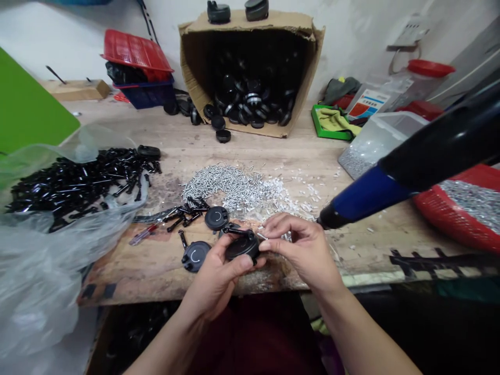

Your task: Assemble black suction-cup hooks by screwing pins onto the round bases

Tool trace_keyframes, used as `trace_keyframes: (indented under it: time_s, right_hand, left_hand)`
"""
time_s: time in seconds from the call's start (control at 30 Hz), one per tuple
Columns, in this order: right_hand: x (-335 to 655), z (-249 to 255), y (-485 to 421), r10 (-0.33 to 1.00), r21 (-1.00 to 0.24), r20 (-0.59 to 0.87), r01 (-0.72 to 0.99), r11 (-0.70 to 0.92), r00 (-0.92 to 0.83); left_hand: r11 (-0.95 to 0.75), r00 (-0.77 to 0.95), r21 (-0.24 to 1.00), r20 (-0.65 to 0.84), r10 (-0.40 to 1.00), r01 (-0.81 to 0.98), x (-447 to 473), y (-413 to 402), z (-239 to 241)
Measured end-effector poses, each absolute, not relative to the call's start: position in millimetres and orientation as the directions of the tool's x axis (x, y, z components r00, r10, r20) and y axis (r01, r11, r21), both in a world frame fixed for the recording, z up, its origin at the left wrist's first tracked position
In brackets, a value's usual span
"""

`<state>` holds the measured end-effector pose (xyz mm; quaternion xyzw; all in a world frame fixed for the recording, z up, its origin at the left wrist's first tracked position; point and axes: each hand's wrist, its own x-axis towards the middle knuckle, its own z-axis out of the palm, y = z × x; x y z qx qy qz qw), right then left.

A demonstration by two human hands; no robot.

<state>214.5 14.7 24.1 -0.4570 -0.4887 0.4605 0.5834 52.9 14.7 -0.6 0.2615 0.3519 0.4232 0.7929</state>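
My left hand (219, 273) grips a round black plastic cap (242, 246) at the near edge of the wooden workbench (164, 265). My right hand (302, 247) pinches a small silver pin (262, 236) against the cap's right side. Two more black caps (216, 217) (195, 255) lie just left of my hands, beside several loose black levers (187, 211). A heap of silver pins (230, 187) spreads right behind my hands.
An open plastic bag of black levers (74, 182) lies at left. A tipped cardboard box (250, 73) full of black caps stands at the back. A blue-and-black power tool (410, 166) hangs at right, over a red basket (464, 208) and a clear tub (375, 140).
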Motion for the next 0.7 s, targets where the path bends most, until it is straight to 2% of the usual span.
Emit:
trace_keyframes:
  time_s: [0.23,0.47,0.57,0.7]
  right_hand:
    - [216,26,19,0.996,-0.995,0.083,-0.044,0.084,0.023]
    - [218,25,19,0.997,-0.997,0.072,-0.012,0.072,0.012]
    - [219,25,17,0.998,-0.997,0.07,0.019,0.07,0.008]
    - [216,27,9,0.991,-0.975,0.13,0.183,0.125,0.019]
  left_hand:
    - [0.49,0.419,0.736,-0.304,0.856,-0.467,53,11,-4]
    - [0.322,0.329,0.898,-0.22,0.918,-0.301,50,11,-8]
    - [0.348,0.344,0.891,-0.242,0.907,-0.291,50,11,-8]
    - [0.396,0.36,0.843,-0.265,0.895,-0.365,53,9,-8]
